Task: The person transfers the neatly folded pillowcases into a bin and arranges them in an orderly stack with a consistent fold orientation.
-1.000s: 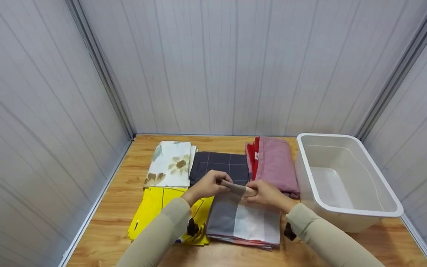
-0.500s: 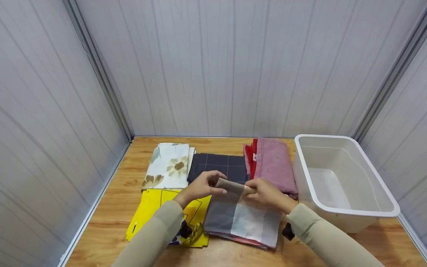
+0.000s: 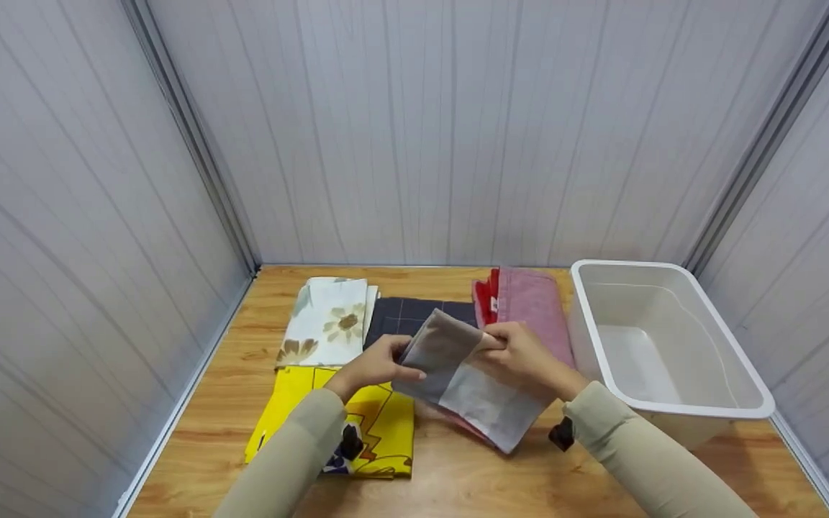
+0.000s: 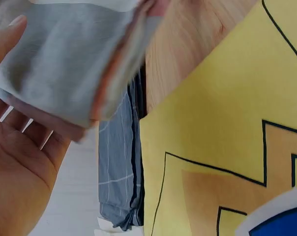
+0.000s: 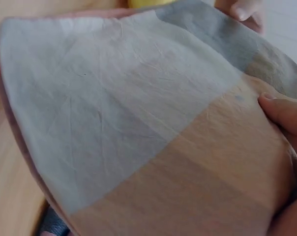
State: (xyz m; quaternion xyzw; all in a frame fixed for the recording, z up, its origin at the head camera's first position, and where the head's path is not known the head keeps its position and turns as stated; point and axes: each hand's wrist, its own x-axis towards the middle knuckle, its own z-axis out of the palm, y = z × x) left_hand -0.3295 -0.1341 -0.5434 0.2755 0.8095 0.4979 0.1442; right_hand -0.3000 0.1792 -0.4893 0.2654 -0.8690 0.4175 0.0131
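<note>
A folded cloth (image 3: 483, 403) with large grey, white and beige checks is raised and tilted above the table. My right hand (image 3: 526, 356) grips its upper right edge; in the right wrist view the thumb (image 5: 283, 110) presses on its face. At the opposite edge is my left hand (image 3: 375, 365). In the left wrist view its thumb (image 4: 6, 42) lies over the cloth and its fingers go beneath it, partly hidden. Pinkish and orange layers show along the cloth's lower edge. Below the left forearm lies a folded yellow cloth (image 3: 393, 446) with a printed figure.
Behind the hands lie a white flowered cloth (image 3: 328, 316), a dark checked cloth (image 3: 389, 313) and a folded pink cloth (image 3: 533, 295) with red beside it. An off-white plastic bin (image 3: 645, 360) stands at right. Panel walls (image 3: 414, 129) enclose the wooden table (image 3: 198, 432).
The grey-and-white cloth has been lifted and tilted, its near edge swinging up off the table. My left hand loosened from its top corner and moved down round its left edge; my right hand kept hold.
</note>
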